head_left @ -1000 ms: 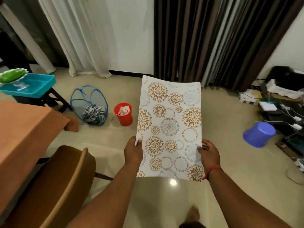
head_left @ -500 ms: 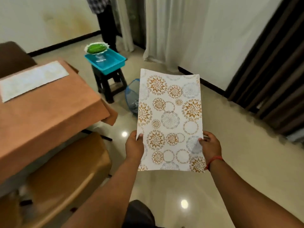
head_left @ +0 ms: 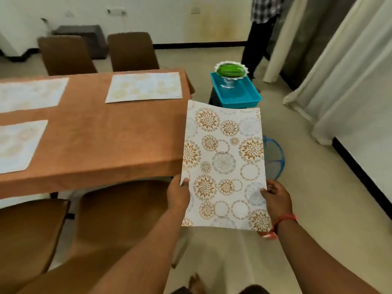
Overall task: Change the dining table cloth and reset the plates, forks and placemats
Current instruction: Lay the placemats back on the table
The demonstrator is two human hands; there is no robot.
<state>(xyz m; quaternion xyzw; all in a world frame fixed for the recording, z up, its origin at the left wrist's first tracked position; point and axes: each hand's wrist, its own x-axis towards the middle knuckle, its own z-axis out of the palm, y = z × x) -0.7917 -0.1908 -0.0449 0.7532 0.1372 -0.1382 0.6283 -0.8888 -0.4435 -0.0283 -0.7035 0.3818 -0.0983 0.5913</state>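
Note:
I hold a white placemat (head_left: 223, 166) with gold and grey flower circles out in front of me, just off the table's right end. My left hand (head_left: 177, 195) grips its left edge and my right hand (head_left: 275, 199) grips its right edge, thumbs on top. The dining table (head_left: 101, 141) to the left wears an orange-brown cloth. Three similar placemats lie on it: one at the far right (head_left: 144, 87), one at the far left (head_left: 27, 94), one at the near left (head_left: 17, 145).
Brown chairs stand at the near side (head_left: 118, 219) and far side (head_left: 131, 52) of the table. A teal tray (head_left: 244, 96) with a green-topped glass dish (head_left: 231, 70) sits on a stool ahead. A blue mesh basket (head_left: 273, 158) and white curtains (head_left: 339, 81) are right. A person (head_left: 261, 28) stands behind.
My view has swung left from the curtains and floor to the table, which now shows three laid placemats. My grip on the placemat is the same.

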